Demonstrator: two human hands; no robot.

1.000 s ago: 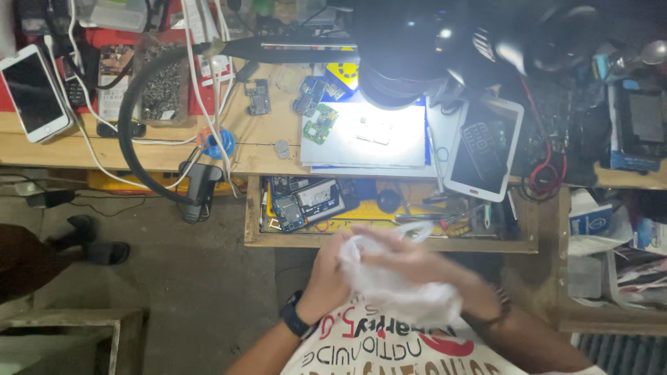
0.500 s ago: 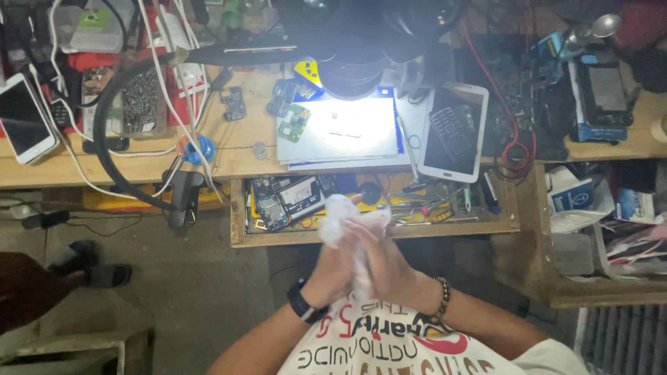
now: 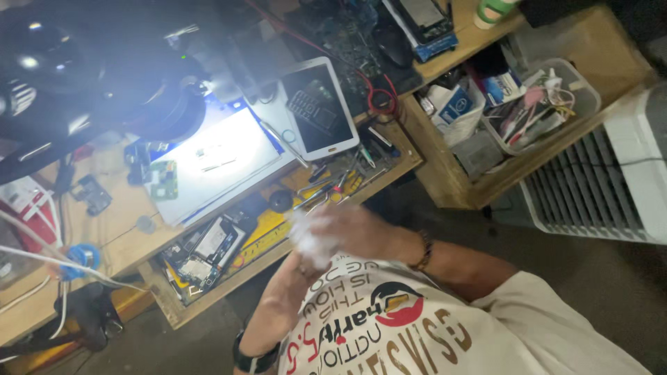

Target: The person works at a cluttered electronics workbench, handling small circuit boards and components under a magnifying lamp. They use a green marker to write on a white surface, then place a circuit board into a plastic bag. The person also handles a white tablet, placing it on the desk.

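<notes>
Currently: wooden desk [image 3: 118, 239] far left, lit white work mat [image 3: 219, 163] under dark lamp head [image 3: 149, 97]; open drawer [image 3: 229, 253] of parts and tools below. White tablet [image 3: 316, 111] right of mat. Both hands meet near chest over white tissue wad [image 3: 306, 239]. Right hand [image 3: 347, 229] fingers curled shut on tissue; left hand [image 3: 292, 278] beneath, grip blurred, cannot tell. Step judged: wiping hands. Next move calls for releasing wad.
</notes>
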